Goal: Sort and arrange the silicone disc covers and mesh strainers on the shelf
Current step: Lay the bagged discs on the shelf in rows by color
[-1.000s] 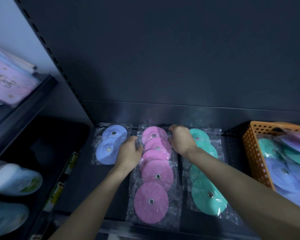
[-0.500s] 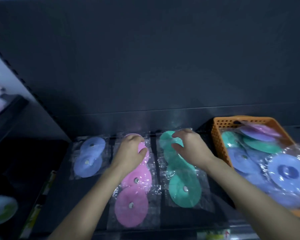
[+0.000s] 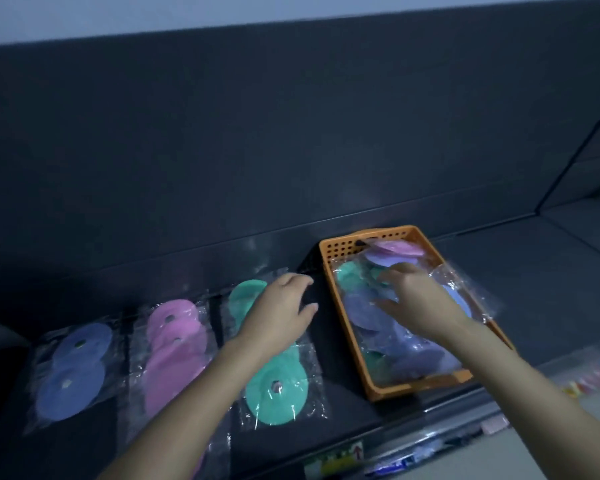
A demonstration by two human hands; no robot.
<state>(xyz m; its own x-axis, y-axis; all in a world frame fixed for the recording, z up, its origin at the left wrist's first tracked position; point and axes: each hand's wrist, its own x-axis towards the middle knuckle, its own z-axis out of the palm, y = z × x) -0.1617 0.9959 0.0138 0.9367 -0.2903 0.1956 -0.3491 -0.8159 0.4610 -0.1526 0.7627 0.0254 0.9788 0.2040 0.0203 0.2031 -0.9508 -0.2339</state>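
Dim, bluish; motion blur — edges warped

The scene is taken in through a single wide-angle view worn on the head. It is aimed forward and steeply down at the shelf (image 3: 551, 271) from close above its front edge. The frame is tilted, so the back panel (image 3: 291, 150) is seen rising rightward, and the orange basket (image 3: 340, 251) is placed right of centre.

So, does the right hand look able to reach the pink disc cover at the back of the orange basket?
Probably yes: the right hand is over the orange basket, and the pink disc cover lies atop the pile just beyond it, uncovered.
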